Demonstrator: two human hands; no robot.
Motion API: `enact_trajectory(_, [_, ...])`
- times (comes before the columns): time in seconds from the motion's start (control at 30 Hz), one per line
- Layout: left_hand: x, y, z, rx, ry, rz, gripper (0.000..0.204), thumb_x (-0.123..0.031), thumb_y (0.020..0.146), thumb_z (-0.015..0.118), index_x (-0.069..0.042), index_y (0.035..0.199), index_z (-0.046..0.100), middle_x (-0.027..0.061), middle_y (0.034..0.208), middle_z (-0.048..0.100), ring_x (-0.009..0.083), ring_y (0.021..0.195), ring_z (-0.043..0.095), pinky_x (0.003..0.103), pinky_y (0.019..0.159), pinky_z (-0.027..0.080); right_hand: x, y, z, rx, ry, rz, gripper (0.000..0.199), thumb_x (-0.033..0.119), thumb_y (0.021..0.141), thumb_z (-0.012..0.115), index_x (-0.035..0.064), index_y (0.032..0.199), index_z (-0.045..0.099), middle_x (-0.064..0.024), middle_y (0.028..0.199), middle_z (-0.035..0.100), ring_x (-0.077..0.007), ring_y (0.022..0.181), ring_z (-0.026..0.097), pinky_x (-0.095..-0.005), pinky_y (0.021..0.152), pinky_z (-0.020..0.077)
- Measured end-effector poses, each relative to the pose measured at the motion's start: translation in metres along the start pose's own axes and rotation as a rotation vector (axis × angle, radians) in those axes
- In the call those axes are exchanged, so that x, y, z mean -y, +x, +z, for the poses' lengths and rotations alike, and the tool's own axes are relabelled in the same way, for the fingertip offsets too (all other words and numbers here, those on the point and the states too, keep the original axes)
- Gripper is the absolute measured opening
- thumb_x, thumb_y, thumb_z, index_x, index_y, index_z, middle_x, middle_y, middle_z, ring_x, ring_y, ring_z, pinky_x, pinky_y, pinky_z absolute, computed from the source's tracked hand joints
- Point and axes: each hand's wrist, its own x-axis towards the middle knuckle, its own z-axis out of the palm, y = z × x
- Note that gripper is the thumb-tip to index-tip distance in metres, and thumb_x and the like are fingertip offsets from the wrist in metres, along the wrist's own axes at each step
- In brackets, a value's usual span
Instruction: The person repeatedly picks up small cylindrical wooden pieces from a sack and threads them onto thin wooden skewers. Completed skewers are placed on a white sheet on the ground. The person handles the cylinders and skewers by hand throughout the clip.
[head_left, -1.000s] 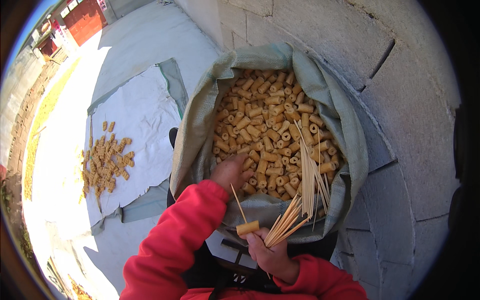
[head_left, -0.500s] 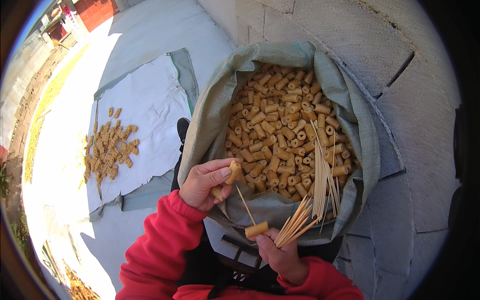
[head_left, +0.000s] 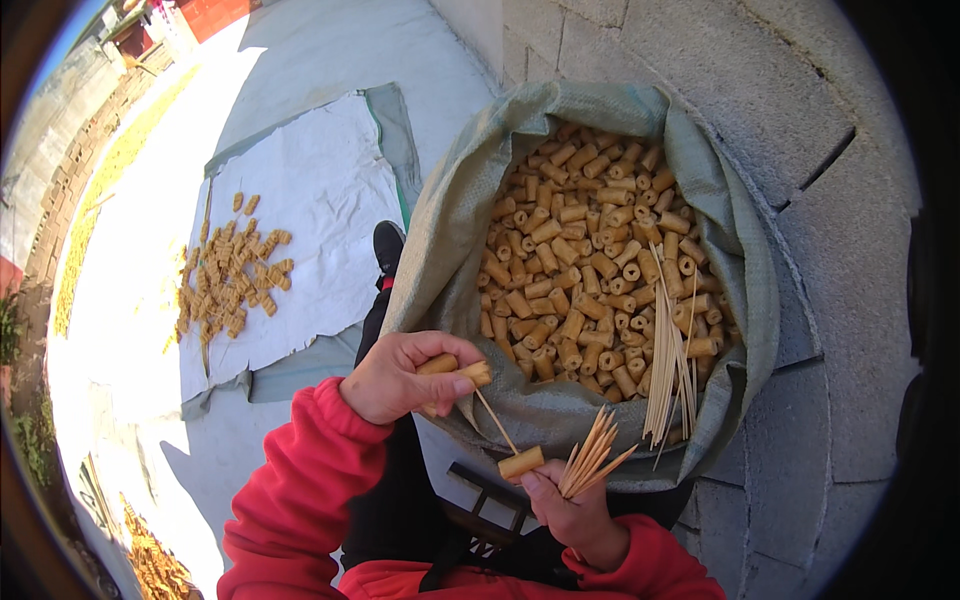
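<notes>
My left hand (head_left: 405, 375) is closed around short tan tube-shaped pieces (head_left: 472, 375), one pinched at the fingertips and another higher along the fingers. My right hand (head_left: 575, 515) grips a fan of thin wooden skewers (head_left: 593, 455). At its fingertips sits another tan tube (head_left: 521, 464), with a single skewer (head_left: 497, 420) sticking out of it toward my left hand. That skewer's far end meets the piece in my left fingers; whether it has entered cannot be made out. Beyond my hands stands a grey-green woven sack (head_left: 455, 235), rim rolled down, full of such pieces (head_left: 590, 270).
Loose skewers (head_left: 665, 365) lie over the sack's right side. A white sheet (head_left: 330, 170) on the ground at left bears a heap of tan pieces (head_left: 232, 275). A block wall (head_left: 840, 270) stands at right. My shoe (head_left: 388, 245) is left of the sack.
The tube piece in my left fingers has turned and met the tip of the skewer, where a gap showed before. The whole view has shifted slightly, with the sack now further right.
</notes>
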Motion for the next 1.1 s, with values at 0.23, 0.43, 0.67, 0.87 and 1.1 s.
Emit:
enact_trajectory(0.23, [0.011,0.0,0.019,0.106,-0.093,-0.049,0.066,-0.005,0.08,0.069,0.0,0.134,0.033,0.0028,0.087,0.059,0.0068,0.058,0.053,0.018,0.05,0.043,-0.018,-0.006,-0.002,-0.078,-0.253,-0.06,0.014,0.011,0.09,0.055,0.0002,0.087,0.064,0.0021,0.061,0.055,-0.0055,0.055,0.051,-0.0243,0.049,0.0391])
enact_trajectory(0.43, [0.037,-0.003,0.04,0.066,-0.225,-0.082,0.063,-0.014,0.083,0.068,0.0,0.134,0.033,0.0071,0.091,0.061,0.0101,0.063,0.056,0.018,0.053,0.043,-0.01,0.004,0.0,-0.12,0.031,0.053,0.019,0.013,0.091,0.054,0.0016,0.078,0.06,0.0053,0.056,0.046,-0.0036,0.05,0.041,-0.0225,0.045,0.033])
enact_trajectory(0.67, [0.046,-0.005,0.023,-0.18,-0.089,0.317,0.062,-0.054,0.094,0.03,0.0,0.125,0.037,0.0134,0.087,0.061,0.0122,0.055,0.054,0.02,0.049,0.042,-0.012,-0.003,-0.002,0.097,0.077,0.176,0.023,0.017,0.092,0.055,0.0014,0.076,0.059,0.0041,0.055,0.047,-0.0033,0.049,0.042,-0.0199,0.046,0.0329])
enact_trajectory(0.87, [0.052,-0.005,0.02,-0.167,-0.013,0.441,0.063,-0.052,0.095,0.026,-0.001,0.131,0.031,0.0142,0.088,0.061,0.014,0.057,0.055,0.022,0.053,0.043,-0.013,-0.001,-0.001,0.104,0.065,0.175,0.023,0.018,0.092,0.055,0.0,0.08,0.061,0.004,0.055,0.048,-0.0034,0.05,0.044,-0.0199,0.046,0.0337])
enact_trajectory(1.1, [0.049,-0.004,0.015,-0.161,0.118,0.471,0.066,-0.053,0.095,0.026,-0.001,0.136,0.025,0.013,0.09,0.061,0.0139,0.066,0.055,0.023,0.065,0.044,-0.012,-0.001,-0.003,0.116,0.068,0.226,0.022,0.019,0.092,0.056,-0.001,0.086,0.064,0.0042,0.056,0.048,-0.0029,0.051,0.043,-0.0196,0.047,0.0336])
